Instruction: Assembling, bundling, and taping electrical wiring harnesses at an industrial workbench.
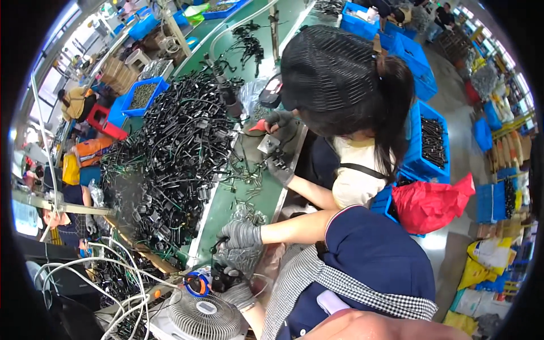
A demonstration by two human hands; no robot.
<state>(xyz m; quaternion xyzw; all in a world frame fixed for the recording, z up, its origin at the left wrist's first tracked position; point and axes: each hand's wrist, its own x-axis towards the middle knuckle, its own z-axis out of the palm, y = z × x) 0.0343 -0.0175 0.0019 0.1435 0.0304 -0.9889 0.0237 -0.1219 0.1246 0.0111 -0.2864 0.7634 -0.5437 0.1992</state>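
Note:
Both my hands wear grey gloves and work close together at the near end of the green table. My right hand (241,234) is closed, its fingers curled round a thin black cable (215,247). Just below it, my left hand (237,290) grips a small black part (225,277) whose exact kind I cannot make out. A blue ring with an orange piece (196,284) sits right beside the left hand. Crumpled clear plastic bags (245,259) lie under and next to the right hand.
A large heap of black cables with connectors (181,136) covers the table (218,218). A grey fan (205,315) stands close to my left hand. At my right, a co-worker in a black cap (340,73) handles a small metal part (268,144). Blue crates (422,141) stand behind.

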